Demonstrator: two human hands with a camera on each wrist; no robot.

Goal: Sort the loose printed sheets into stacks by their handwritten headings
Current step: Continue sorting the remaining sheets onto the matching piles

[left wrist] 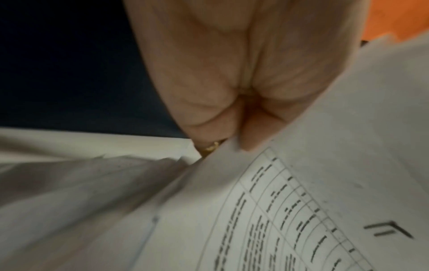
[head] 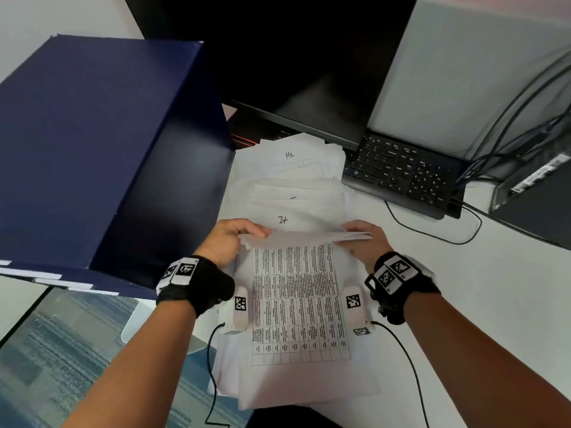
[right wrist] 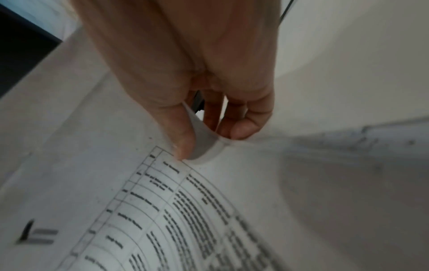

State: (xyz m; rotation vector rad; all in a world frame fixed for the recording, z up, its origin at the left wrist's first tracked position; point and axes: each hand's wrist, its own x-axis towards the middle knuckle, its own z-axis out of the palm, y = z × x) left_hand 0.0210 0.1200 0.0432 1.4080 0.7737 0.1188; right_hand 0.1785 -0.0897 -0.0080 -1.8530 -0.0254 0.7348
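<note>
A bundle of printed sheets [head: 304, 239] is lifted by its far edge, curling up off the loose pile [head: 296, 307] that lies before me. My left hand [head: 234, 239] pinches the bundle's left corner, and my right hand [head: 363, 239] pinches its right corner. The wrist views show each thumb on a table-printed sheet [left wrist: 290, 210] [right wrist: 174, 210] with a handwritten mark near its edge. Beyond the hands lie sorted stacks: one headed "It" [head: 282, 220], one behind it [head: 293, 193], and a far one headed "Ha" [head: 289, 155].
A tall dark blue box [head: 102, 156] stands at the left, close to the stacks. A black keyboard [head: 404, 171] and a monitor [head: 309, 72] are at the back right, with cables [head: 432, 233] running over the white desk [head: 494, 288]. The desk edge is at the lower left.
</note>
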